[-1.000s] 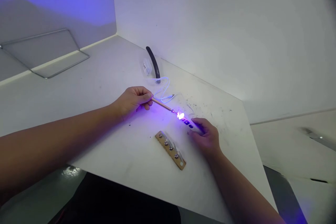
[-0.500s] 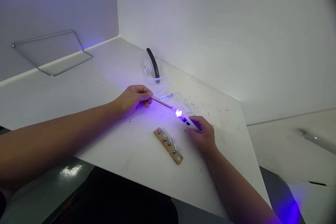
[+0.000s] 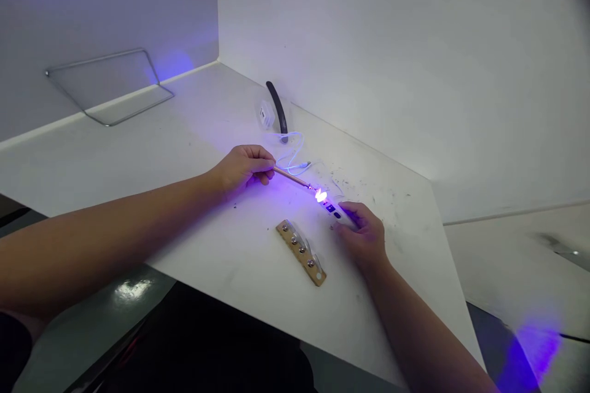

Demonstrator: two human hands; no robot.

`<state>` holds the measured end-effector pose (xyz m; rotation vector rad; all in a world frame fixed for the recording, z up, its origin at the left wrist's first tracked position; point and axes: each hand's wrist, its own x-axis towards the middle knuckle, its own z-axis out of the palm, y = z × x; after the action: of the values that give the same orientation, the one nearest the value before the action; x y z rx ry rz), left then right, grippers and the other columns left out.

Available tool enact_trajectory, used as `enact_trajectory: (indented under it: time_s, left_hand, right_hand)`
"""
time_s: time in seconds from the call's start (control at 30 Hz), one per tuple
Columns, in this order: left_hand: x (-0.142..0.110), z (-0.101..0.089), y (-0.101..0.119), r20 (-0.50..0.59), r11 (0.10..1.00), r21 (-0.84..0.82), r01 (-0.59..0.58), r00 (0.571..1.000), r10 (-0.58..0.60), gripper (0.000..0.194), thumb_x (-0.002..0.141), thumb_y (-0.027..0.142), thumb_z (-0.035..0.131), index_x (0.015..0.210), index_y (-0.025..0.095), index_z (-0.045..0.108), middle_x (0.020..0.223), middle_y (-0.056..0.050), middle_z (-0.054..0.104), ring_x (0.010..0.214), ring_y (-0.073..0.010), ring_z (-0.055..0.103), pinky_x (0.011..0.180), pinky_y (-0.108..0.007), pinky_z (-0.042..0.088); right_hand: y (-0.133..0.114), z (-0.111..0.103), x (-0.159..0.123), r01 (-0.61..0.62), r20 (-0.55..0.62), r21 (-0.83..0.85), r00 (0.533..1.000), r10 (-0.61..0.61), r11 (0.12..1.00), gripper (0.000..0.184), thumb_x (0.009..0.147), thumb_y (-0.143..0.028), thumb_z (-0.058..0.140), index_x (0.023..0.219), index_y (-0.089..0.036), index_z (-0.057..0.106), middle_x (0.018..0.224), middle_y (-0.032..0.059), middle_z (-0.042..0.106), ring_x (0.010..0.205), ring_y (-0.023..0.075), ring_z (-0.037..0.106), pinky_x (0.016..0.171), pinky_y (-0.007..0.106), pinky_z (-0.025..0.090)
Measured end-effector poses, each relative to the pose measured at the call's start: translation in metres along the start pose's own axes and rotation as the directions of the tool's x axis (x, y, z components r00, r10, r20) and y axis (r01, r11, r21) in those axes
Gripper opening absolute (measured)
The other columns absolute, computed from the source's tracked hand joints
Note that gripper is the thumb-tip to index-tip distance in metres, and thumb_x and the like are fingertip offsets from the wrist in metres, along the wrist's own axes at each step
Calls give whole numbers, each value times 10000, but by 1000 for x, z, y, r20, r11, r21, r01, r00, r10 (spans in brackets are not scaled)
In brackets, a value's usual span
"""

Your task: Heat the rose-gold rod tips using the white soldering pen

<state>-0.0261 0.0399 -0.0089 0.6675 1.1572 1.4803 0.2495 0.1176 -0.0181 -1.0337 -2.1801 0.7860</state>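
Note:
My left hand [image 3: 252, 167] pinches a slim copper-coloured rod [image 3: 289, 176] near its back end. The front end of the rod reaches into a bright violet-white glow [image 3: 321, 195], and whatever sits there is washed out. Wrapped round a white handheld UV lamp [image 3: 342, 216] is my right hand [image 3: 366, 230]. The lamp has a small dark display and a dark button on top, and its lit head faces the rod tip. Below them lies a brown strip [image 3: 318, 280] bearing several round metal studs and clear curved plastic pieces along one edge.
Behind my hands lie a white cable [image 3: 300, 146], a small clear box [image 3: 266, 115] and a black curved nail file [image 3: 276, 107]. A bent metal wire frame [image 3: 129, 118] leans at the back left. White walls [image 3: 350, 43] border the white table [image 3: 207, 295]. Dark specks lie right of the cable.
The whole view has shifted slightly, so everything appears a little further right. Both hands keep their holds, with the lamp still lit at the rod tip.

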Motion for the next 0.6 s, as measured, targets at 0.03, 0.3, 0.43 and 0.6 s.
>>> enact_trajectory:
  time_s: [0.03, 0.3, 0.43, 0.6]
  left_hand:
    - [0, 0, 0, -2, 1000, 5, 2, 1000, -2, 54, 665, 80, 615, 663, 125, 585, 541, -36, 614, 486, -104, 558, 474, -210, 415]
    - [0, 0, -1, -4, 1000, 0, -18, 1000, 18, 60, 657, 77, 619, 665, 127, 586, 544, -31, 606, 542, -123, 585, 491, -214, 433]
    - [-2, 1, 1, -15, 1000, 12, -13, 1000, 13, 61, 658, 71, 610, 663, 127, 586, 539, -33, 609, 509, -113, 569, 486, -219, 429]
    - [-2, 2, 2, -12, 1000, 8, -14, 1000, 14, 71, 648, 63, 608, 652, 130, 586, 538, -39, 604, 541, -131, 586, 479, -220, 423]
  right_hand:
    - [0, 0, 0, -3, 0, 3, 1000, 3, 1000, 330, 610, -147, 613, 934, -207, 609, 867, 19, 659, 799, 207, 620, 719, 323, 505]
    - [-1, 1, 0, -4, -2, 2, 1000, 4, 1000, 333, 607, -134, 609, 931, -212, 612, 868, 15, 660, 818, 210, 621, 721, 321, 505]
    - [-3, 0, 0, -13, 9, -13, 1000, 13, 1000, 335, 604, -125, 604, 928, -209, 614, 888, 24, 659, 844, 222, 618, 731, 335, 506]
    - [-4, 1, -1, -32, 4, -16, 999, 32, 999, 341, 612, -117, 597, 938, -214, 612, 916, 28, 657, 866, 229, 615, 734, 347, 511]
